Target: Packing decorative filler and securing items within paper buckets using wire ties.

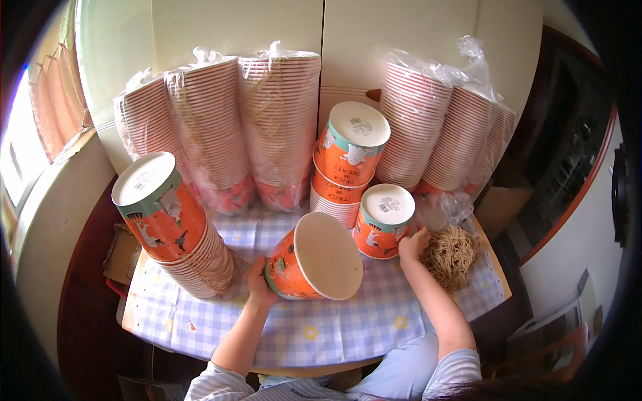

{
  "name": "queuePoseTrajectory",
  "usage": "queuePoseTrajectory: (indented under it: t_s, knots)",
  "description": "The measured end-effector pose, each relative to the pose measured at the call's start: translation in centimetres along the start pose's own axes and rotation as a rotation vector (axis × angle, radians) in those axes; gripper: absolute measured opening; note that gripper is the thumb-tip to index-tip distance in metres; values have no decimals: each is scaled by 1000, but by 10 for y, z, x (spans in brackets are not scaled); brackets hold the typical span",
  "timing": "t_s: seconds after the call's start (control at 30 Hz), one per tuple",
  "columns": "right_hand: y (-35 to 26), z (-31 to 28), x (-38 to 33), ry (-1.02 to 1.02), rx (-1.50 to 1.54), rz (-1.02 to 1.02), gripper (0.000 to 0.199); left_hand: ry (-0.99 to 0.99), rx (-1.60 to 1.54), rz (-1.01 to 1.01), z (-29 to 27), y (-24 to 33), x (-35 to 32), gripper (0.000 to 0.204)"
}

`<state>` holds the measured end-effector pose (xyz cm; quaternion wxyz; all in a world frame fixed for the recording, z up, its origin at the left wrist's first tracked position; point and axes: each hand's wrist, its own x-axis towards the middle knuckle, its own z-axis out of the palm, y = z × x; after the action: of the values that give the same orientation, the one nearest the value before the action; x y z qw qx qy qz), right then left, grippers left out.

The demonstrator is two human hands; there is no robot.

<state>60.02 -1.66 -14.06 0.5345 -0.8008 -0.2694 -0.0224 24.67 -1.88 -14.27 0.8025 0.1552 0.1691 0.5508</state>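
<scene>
My left hand (261,284) grips an orange paper bucket (284,267) by its base end, tipped so its white open mouth faces right and toward me. The inside that shows is plain white. My right hand (415,244) is at the right side of an upside-down orange bucket (376,239) with a white base. Its fingers are curled, between that bucket and a tangled bundle of tan shredded paper or raffia (452,255); what they hold, if anything, is too small to tell.
A stack of upside-down buckets (175,227) leans at the left, another stack (344,157) stands at centre back. Tall plastic-wrapped bucket stacks (277,120) (414,120) line the back. A crumpled clear bag (445,208) lies behind the raffia. A blue checked cloth (348,331) covers the table.
</scene>
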Motion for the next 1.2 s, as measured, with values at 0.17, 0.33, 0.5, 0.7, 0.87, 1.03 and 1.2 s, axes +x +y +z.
queuePoseTrajectory:
  t_s: [0.17,0.33,0.5,0.7,0.87,1.03,1.2]
  knots:
    - [5,-1,-5,-241,177,60,41,-12,-43,-87,7,-4,-5,43]
    - [8,-6,-6,-108,149,-8,44,-41,-10,-73,2,-12,-1,40]
    - [-80,-44,-70,-292,346,-607,35,19,-33,-111,0,-12,-3,37]
    - [-144,-89,-122,-881,506,-744,22,-2,48,-183,3,-14,-7,41]
    - [-132,-90,-128,-1245,753,-174,19,-62,118,-23,10,-18,-14,20]
    - [-130,-85,-124,-1313,860,124,17,-106,224,214,21,-12,-21,10]
    - [-114,-72,-122,-1317,822,207,13,-112,467,442,-2,-13,-12,3]
